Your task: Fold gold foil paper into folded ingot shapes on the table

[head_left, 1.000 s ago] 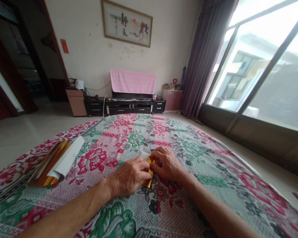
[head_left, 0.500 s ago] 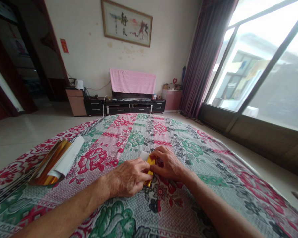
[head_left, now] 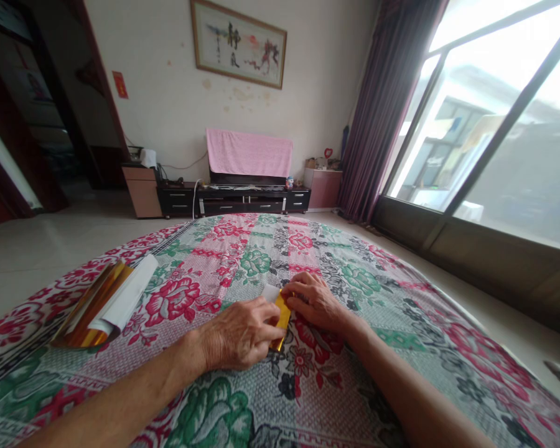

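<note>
A small folded piece of gold paper [head_left: 284,316] with a white part [head_left: 270,292] at its far left end lies on the flowered cloth in front of me. My left hand [head_left: 242,333] is closed on its left side, fingertips on the gold surface. At the far right edge of the paper, my right hand [head_left: 313,302] holds it with bent fingers pressed together. Further left on the cloth rests a loose roll of gold and white sheets [head_left: 105,305], touched by neither hand.
The flowered tablecloth [head_left: 256,261] covers a large round table. Beyond it stand a low black cabinet [head_left: 242,202] and a pink cloth [head_left: 249,152] over something flat. A purple curtain [head_left: 368,112] and windows are at the right.
My right thumb and fingers have drawn back slightly toward the far end of the gold paper, so more of its surface shows. My left hand has barely moved.
</note>
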Tool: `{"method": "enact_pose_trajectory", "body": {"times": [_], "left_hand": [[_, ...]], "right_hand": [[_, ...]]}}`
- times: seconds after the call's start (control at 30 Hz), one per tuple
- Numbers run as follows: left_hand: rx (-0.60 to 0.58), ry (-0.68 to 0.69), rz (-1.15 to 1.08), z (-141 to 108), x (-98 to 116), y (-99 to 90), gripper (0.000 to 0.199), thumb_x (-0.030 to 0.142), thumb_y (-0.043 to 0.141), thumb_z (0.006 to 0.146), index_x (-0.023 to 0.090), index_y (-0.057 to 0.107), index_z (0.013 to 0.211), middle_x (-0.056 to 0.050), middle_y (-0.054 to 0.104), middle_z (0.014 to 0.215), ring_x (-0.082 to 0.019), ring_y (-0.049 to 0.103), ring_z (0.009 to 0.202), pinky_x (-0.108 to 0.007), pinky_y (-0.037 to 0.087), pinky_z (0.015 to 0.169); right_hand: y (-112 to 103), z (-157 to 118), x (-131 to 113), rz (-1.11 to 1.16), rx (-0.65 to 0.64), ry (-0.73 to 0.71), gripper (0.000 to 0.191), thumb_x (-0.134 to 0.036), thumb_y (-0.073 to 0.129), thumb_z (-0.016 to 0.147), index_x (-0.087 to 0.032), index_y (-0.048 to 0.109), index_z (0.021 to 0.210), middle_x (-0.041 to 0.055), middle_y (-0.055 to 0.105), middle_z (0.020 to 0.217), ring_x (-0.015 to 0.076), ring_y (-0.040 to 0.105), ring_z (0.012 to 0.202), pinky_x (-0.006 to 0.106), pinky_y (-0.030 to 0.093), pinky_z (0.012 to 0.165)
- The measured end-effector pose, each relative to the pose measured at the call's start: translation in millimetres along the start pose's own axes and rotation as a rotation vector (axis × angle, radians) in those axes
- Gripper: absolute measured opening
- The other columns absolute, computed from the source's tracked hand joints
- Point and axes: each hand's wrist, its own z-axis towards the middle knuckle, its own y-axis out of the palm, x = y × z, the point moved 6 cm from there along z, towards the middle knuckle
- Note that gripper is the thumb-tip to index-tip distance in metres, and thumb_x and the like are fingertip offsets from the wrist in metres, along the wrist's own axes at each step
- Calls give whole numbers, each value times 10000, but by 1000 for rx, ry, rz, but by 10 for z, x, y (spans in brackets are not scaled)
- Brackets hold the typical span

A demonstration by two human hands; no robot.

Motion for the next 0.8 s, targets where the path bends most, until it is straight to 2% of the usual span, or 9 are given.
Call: {"method": "enact_pose_trajectory", "body": {"times": [0.47,0.6,0.7,0.8], "left_hand": [[11,7,-9,0,5,-20,259,163,456,783,216,645,952,-79,594,1018,-187,539,851,-320,459,723],[8,2,-17,-3,-1,-13,264,160,458,784,216,645,961,-81,596,1019,-193,543,869,-326,457,733],[1,1,-20,-2,-1,-10,260,162,458,789,215,644,961,-81,596,1025,-194,542,874,-328,458,739],[3,1,-20,-2,1,-13,259,160,455,794,215,641,966,-80,595,1035,-195,540,887,-327,460,746]], "right_hand": [[77,82,125,34,78,88,296,-131,414,876,-244,683,831,29,587,885,150,526,829,310,396,790],[63,69,92,40,66,102,327,-90,391,850,-245,678,837,25,584,906,154,521,856,323,389,820],[22,34,30,26,22,107,257,-107,454,813,-243,660,882,30,570,962,170,506,906,352,379,856],[-22,2,-32,5,4,90,148,-229,586,773,-237,637,912,44,551,989,190,491,920,385,378,866]]}}
